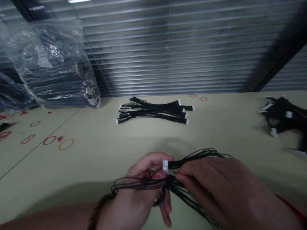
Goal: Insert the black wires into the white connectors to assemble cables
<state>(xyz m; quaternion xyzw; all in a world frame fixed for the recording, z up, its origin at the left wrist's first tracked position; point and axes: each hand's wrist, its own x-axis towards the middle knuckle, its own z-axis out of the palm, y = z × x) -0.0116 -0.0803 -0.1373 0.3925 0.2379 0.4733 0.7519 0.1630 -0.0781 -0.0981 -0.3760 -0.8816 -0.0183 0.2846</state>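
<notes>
My left hand point(144, 188) is closed around a small white connector point(165, 165), gripped between thumb and forefinger. A bundle of black wires point(199, 155) runs out of the connector's right side. More loose black wires point(141, 183) lie across the left palm and trail off to the lower right. My right hand point(216, 185) pinches the end of one thin black wire point(174, 172) just right of the connector. Whether that wire's tip touches the connector is too small to tell.
Several black wire harnesses point(153, 111) with white connectors lie at the table's back. A blurred heap of harnesses point(285, 118) is at the right. Clear plastic bags of black wires point(59, 70) stand at the left by the blinds point(168, 48). Rubber bands point(66, 144) are scattered nearby.
</notes>
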